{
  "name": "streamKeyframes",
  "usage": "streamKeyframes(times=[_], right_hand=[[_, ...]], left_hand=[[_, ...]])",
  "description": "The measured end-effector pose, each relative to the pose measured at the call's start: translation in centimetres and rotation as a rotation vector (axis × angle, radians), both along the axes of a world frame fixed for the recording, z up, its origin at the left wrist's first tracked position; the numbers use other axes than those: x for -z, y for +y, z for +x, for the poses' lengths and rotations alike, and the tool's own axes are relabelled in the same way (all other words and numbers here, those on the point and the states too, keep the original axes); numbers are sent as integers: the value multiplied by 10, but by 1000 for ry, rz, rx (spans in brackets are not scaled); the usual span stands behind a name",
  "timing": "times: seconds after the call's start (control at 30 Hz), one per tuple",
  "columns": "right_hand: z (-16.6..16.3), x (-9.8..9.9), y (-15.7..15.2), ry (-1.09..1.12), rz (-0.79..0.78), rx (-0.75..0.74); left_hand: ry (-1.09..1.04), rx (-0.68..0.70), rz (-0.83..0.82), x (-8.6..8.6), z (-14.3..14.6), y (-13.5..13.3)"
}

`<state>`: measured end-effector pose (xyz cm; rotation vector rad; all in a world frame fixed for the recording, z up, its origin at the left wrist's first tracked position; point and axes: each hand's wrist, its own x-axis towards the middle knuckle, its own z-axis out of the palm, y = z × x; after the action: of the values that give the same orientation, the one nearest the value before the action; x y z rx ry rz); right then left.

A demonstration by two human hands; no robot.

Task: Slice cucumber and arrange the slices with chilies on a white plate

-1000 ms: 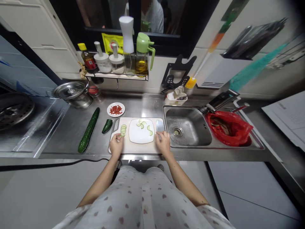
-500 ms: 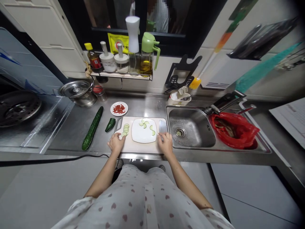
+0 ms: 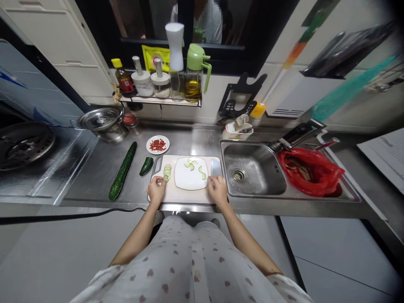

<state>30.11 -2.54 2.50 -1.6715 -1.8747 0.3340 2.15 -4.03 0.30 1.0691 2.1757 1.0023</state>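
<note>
A white cutting board [image 3: 183,196] lies on the steel counter with a white plate [image 3: 190,179] on it. Several cucumber slices [image 3: 195,167] lie on the plate, and a short row of slices [image 3: 167,171] lies on the board left of it. My left hand [image 3: 156,190] is at the near end of that row, fingers pinched on a slice. My right hand [image 3: 217,190] rests at the board's right edge, closed on the handle of a cleaver [image 3: 216,167] whose blade lies flat beside the plate.
A whole cucumber [image 3: 123,170] and a cucumber end piece [image 3: 146,166] lie left of the board, with a small dish of red chilli [image 3: 158,144] behind. The sink [image 3: 252,172] is at right, with a red bag [image 3: 311,170] beside it. A pot [image 3: 102,122] and condiment shelf [image 3: 158,99] stand behind.
My left hand has edged right along the row of slices on the board. My right hand has barely moved. The view has shifted slightly.
</note>
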Motion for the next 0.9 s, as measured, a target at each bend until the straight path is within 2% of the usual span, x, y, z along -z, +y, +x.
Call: streamKeyframes(times=[0.1, 0.23, 0.37, 0.47, 0.6, 0.73, 0.9], right_hand=[[-10, -7, 3, 74, -13, -45], [-33, -25, 11, 241, -29, -164], [-55, -46, 18, 371, -81, -264], [-64, -58, 22, 428, -140, -328], [-69, -61, 25, 529, -255, -372], [-71, -56, 27, 687, -361, -370], [-69, -57, 30, 783, -409, -356]], left_hand=[[-280, -3, 132, -6, 5, 5], [-612, 90, 205, -29, 18, 14], [-754, 228, 216, -59, 32, 16], [-799, 329, 191, -73, 39, 15], [-820, 395, 162, -80, 44, 14], [-844, 406, 161, -79, 47, 14], [-937, 369, 96, -77, 49, 12]])
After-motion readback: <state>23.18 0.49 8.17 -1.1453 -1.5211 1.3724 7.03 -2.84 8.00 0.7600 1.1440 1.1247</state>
